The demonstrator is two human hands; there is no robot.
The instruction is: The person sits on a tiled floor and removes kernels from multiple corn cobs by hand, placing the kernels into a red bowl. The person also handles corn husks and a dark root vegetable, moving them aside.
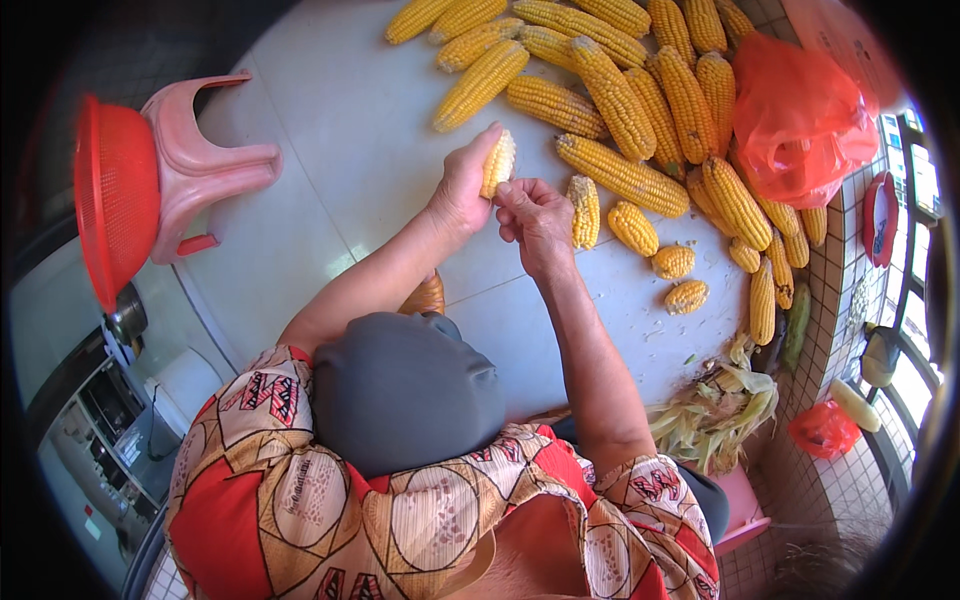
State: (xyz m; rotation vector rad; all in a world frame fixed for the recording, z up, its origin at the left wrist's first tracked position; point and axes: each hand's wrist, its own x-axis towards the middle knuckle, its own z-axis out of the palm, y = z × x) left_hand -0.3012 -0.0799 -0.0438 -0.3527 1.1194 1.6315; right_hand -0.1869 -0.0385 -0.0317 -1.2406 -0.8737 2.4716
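Note:
A short, pale yellow ear of corn lies in my left hand, its kernel rows facing right. The fingertips of my right hand meet at the lower end of that ear; whether they pinch a bit of it is too small to tell. Just right of my right hand is a stubby corn cob on the pale tiled floor. Shorter pieces of corn lie beyond it, and a long husked ear rests above them.
Many husked ears spread across the top right, beside a red plastic bag. Corn husks are heaped at the lower right, near a green vegetable. At left, a red plastic colander adjoins a pink plastic stool.

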